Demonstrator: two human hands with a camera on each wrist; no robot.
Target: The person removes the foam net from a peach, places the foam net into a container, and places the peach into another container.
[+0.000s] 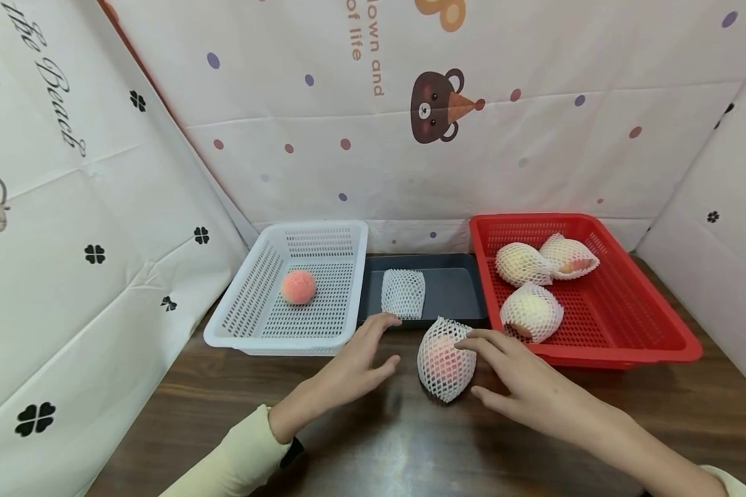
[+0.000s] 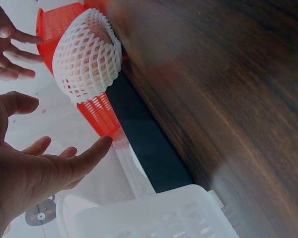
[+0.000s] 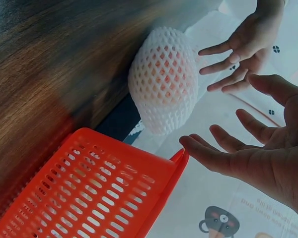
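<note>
A pink peach-like fruit in a white foam net sits on the wooden table between the two hands; the right wrist view shows the netted fruit with the mesh all round it. My left hand is to its left, fingers spread and apart from it. On its right side is my right hand, fingers extended; in the right wrist view a gap shows between this hand and the net. Neither hand grips anything. Behind the fruit, a dark tray holds a flat white foam net.
A white basket at left holds one pink round fruit. The red basket at right holds several netted fruits. Printed cloth walls stand behind and at both sides of the wooden table.
</note>
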